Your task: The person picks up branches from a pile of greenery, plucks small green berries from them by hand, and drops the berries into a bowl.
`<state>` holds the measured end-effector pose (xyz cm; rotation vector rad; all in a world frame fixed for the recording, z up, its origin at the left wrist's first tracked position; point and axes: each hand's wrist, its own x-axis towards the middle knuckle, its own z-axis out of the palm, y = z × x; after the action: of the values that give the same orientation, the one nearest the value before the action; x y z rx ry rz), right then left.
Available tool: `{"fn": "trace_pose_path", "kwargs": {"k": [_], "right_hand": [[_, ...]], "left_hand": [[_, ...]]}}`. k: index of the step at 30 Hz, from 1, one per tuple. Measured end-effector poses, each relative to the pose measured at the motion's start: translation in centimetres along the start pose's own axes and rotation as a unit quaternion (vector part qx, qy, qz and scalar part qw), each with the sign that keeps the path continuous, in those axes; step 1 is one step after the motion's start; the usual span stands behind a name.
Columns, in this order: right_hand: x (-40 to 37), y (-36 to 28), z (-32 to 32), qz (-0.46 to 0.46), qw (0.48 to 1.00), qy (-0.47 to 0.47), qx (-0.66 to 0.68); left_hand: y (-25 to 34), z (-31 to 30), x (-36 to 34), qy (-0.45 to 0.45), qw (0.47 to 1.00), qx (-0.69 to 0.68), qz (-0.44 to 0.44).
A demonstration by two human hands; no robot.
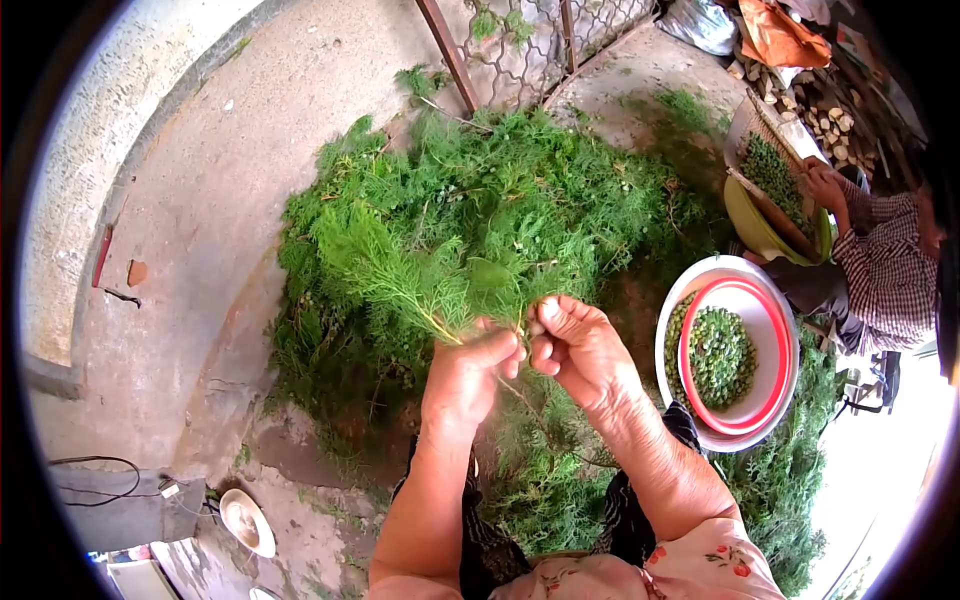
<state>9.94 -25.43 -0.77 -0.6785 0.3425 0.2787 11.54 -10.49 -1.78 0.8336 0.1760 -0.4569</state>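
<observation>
My left hand (pixel 468 375) is closed around the stem of a feathery green branch (pixel 385 260), whose leafy part spreads up and to the left over the pile. Close beside it, my right hand (pixel 580 350) has its thumb and fingers pinched together at the twigs; what lies between the fingertips is too small to make out. A large heap of green branches (pixel 560 190) lies on the ground beyond both hands. To the right of my right hand, a red-rimmed bowl (pixel 768 395) with small green cones sits inside a larger white basin (pixel 670 335).
At the right, a person in a checked shirt (pixel 885 260) has their hands at a yellow-green basin (pixel 748 222) with a basket of green cones. Firewood (pixel 835 125) and bags (pixel 700 25) are at the upper right. A hat (pixel 246 522) lies lower left.
</observation>
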Motion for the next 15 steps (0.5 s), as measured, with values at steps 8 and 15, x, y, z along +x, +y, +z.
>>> {"fn": "trace_pose_path", "kwargs": {"k": [8, 15], "right_hand": [[0.4, -0.7, -0.5, -0.085, 0.995, 0.038, 0.043], [-1.2, -0.7, 1.6, -0.116, 0.963, 0.045, -0.240]], "left_hand": [[-0.5, 0.9, -0.1, 0.043, 0.974, 0.186, 0.123], [-1.1, 1.9, -0.1, 0.060, 0.915, 0.373, 0.140]]}}
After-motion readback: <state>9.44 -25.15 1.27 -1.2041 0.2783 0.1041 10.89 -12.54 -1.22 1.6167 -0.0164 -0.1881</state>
